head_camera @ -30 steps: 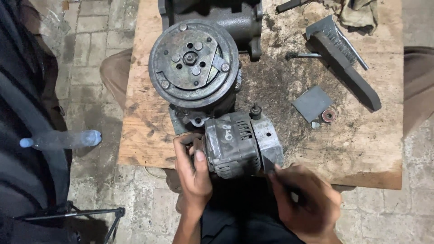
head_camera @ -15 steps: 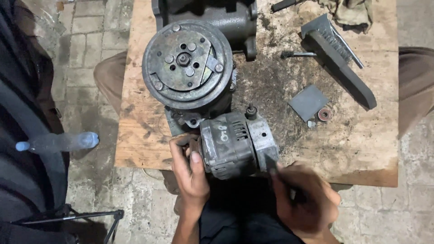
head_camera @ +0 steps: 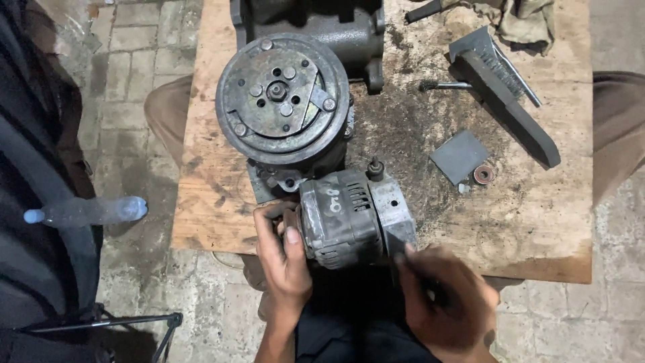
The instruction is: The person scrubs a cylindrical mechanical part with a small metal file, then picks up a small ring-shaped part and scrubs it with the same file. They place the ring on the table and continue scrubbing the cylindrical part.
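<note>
While the alternator [head_camera: 353,218] is steadied at the desk [head_camera: 531,228] edge, lower centre of frame, its pulley end is clasped by the left hand [head_camera: 285,259]. The right hand [head_camera: 447,302] is clenched round a thin dark tool, tip at the rear housing. Casing is seen closed, no parts off yet; work judged early. A/C compressor [head_camera: 282,101] sits behind, untouched.

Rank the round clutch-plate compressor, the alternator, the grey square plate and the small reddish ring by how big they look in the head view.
1. Compressor
2. Alternator, held by the left hand; it sits nearer the camera, so the gap may be understated
3. Grey square plate
4. Reddish ring
</note>
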